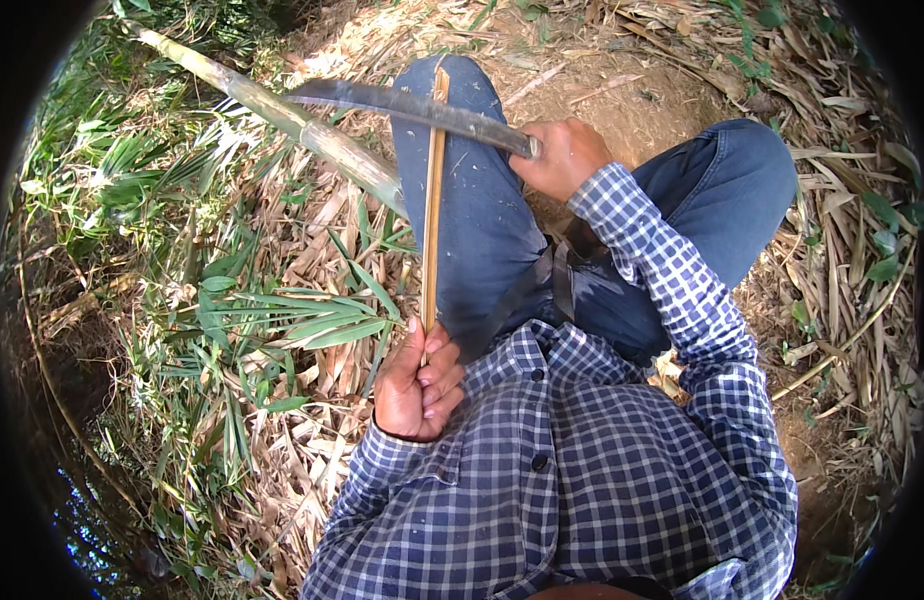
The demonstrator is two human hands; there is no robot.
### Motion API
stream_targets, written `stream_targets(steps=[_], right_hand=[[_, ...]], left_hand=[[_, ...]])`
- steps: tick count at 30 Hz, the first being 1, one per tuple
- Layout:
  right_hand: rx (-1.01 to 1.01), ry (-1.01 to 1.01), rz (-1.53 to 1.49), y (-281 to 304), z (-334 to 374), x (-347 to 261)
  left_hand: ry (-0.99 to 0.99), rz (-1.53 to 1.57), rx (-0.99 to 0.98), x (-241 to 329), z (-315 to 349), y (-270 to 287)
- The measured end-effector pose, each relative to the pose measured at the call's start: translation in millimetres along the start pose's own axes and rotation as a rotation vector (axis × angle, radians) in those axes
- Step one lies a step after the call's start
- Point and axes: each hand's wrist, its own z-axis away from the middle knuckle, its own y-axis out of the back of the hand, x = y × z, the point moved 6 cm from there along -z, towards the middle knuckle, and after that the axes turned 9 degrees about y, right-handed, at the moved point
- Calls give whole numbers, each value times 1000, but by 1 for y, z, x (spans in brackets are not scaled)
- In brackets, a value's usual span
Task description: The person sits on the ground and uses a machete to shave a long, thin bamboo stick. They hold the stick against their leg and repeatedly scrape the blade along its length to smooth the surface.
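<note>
Stick point(433, 220) runs over our left leg point(482, 215); our left hand point(419, 385), low by the shirt point(492, 470), grasps its near end; our right hand point(562, 157), arm reaching forward, clenches a knife point(402, 103) across it.

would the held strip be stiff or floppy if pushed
The strip is probably stiff: it runs nearly straight from the left hand. It's narrow, so likely light. Pushed sideways, its far end might swing, as the hand grips its near end.
</note>
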Motion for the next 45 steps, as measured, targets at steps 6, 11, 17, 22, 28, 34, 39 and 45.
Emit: stream_targets(steps=[6,11,17,22,28,34,39,45], right_hand=[[-78,143,6,-3,7,-22],[48,-50,-32,0,-23,16],[0,46,30,-3,-14,-5],[-128,-143,-2,-4,-26,5],[-34,2,153,-3,-31,7],[10,-103,-38,20,-15,9],[-61,21,-112,3,31,-31],[-144,-36,-121,-11,44,-33]], left_hand=[[-6,20,10,0,1,6],[-21,-26,14,4,1,-4],[-30,5,27,0,1,8],[-21,-13,-18,0,3,4],[-25,2,19,-3,2,12],[52,128,-152,1,-9,21],[-62,15,-197,18,-42,10],[-148,-425,-43,32,-56,7]])
